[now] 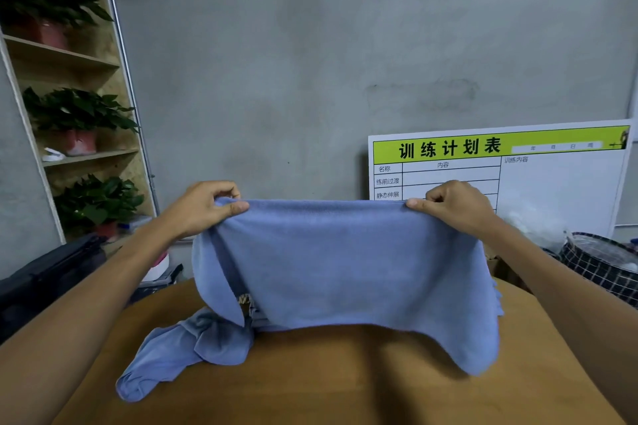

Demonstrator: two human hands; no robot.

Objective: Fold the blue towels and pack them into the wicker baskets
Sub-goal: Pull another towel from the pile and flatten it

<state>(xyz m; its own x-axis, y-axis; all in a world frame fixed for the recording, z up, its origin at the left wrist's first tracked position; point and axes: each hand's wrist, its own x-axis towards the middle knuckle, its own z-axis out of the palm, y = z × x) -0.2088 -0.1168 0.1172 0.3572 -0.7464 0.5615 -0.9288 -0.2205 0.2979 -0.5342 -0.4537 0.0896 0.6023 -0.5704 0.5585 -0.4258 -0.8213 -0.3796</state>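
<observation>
A blue towel (341,269) hangs spread out in the air above the wooden table (345,383). My left hand (203,207) pinches its top left corner and my right hand (455,205) pinches its top right corner. The towel's lower edge droops to the table on the right side. A second blue towel (179,352) lies crumpled on the table at the lower left. A small patch of wicker basket (245,300) peeks out behind the held towel's left edge; the rest of it is hidden.
A shelf with potted plants (79,114) stands at the left. A white and green board (500,176) leans on the grey wall at the right. A checked bag (600,266) sits at the far right, and a dark case (51,272) at the left.
</observation>
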